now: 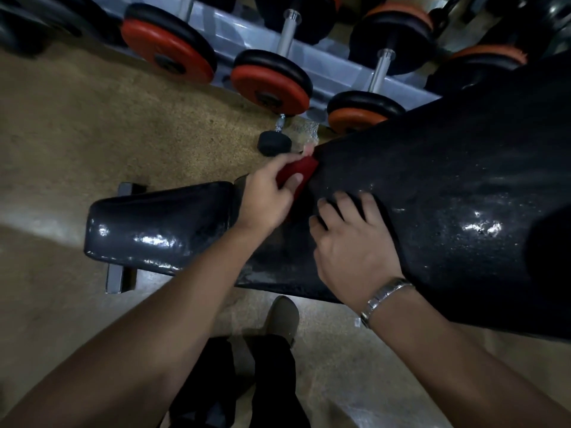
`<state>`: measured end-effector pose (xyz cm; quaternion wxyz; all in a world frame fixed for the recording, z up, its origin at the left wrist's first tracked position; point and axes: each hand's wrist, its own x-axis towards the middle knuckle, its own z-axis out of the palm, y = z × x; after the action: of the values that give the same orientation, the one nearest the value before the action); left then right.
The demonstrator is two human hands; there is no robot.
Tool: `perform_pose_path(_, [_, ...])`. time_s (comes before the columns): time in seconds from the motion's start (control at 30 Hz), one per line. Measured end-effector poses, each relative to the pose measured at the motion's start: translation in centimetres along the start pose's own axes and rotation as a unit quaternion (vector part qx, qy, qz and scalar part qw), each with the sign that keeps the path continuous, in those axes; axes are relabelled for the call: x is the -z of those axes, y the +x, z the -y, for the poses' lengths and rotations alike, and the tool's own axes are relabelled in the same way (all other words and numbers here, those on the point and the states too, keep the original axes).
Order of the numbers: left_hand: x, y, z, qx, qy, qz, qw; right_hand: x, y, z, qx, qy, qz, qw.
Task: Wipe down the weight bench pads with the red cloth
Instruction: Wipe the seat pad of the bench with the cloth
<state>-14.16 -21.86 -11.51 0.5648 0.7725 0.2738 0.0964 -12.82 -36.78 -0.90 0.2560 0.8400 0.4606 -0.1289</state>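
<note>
Our left hand (268,197) grips the red cloth (298,171) at the back pad (432,168)'s edge; our right hand (349,242) rests on it, seemingly flat.

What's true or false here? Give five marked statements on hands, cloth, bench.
1. The left hand holds the cloth. True.
2. The right hand holds a spray bottle. False: it rests on the back pad and holds nothing.
3. The watch is on the left wrist. False: it is on the right wrist.
4. The cloth is at the end of the back pad nearest the seat pad. True.
5. A small dumbbell lies on the seat pad. False: it lies on the floor beyond the bench.
</note>
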Motion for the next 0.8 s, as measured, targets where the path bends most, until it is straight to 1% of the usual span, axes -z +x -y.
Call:
perform_pose_path(0.13, [1.0, 1.3, 2.1, 0.074, 0.045, -0.003, 0.996, -0.3, -0.1, -0.2, 0.006, -0.008, -0.005, 1.0])
perform_pose_path(0.2, [0.3, 3.5, 1.3, 0.084, 0.071, -0.005, 0.994, -0.3, -0.1, -0.1, 0.002, -0.007, -0.014, 1.0])
perform_pose_path(0.23, [-0.1, 4.4, 0.5, 0.073, 0.074, -0.006, 0.995, -0.4, -0.1, 0.0, 0.0, -0.004, -0.016, 1.0])
perform_pose_path(0.3, [-0.7, 4.8, -1.4, 0.022, 0.035, 0.015, 0.999, -0.4, 0.0, 0.1, -0.005, 0.003, -0.02, 1.0])
perform_pose_path(0.37, [-0.8, 3.2, -2.0, -0.036, -0.001, 0.038, 0.999, -0.2, 0.1, 0.0, -0.009, 0.017, -0.019, 1.0])
perform_pose_path(0.4, [-0.4, 2.0, -1.4, -0.049, 0.002, 0.045, 0.998, -0.1, 0.0, 0.0, -0.009, 0.027, -0.017, 0.999])
perform_pose_path(0.5, [0.7, -0.7, 1.3, -0.046, 0.019, 0.039, 0.998, 0.2, -0.3, -0.5, -0.005, 0.058, -0.031, 0.998])
perform_pose_path(0.6, [0.2, 1.1, 1.1, 0.034, 0.025, -0.003, 0.999, 0.8, -0.7, -1.4, -0.012, 0.045, -0.049, 0.998])
perform_pose_path(0.63, [-0.3, 2.0, 0.3, 0.043, 0.026, -0.011, 0.999, 1.2, -0.9, -1.6, -0.02, 0.033, -0.048, 0.998])
perform_pose_path(0.7, [-1.2, 2.9, -2.1, 0.011, 0.021, -0.021, 0.999, 1.8, -1.3, -1.7, -0.03, 0.013, -0.034, 0.999])
perform_pose_path(0.8, [-1.4, 1.2, -4.1, -0.071, 0.0, -0.002, 0.997, 2.0, -1.8, -1.5, -0.032, -0.003, -0.01, 0.999])
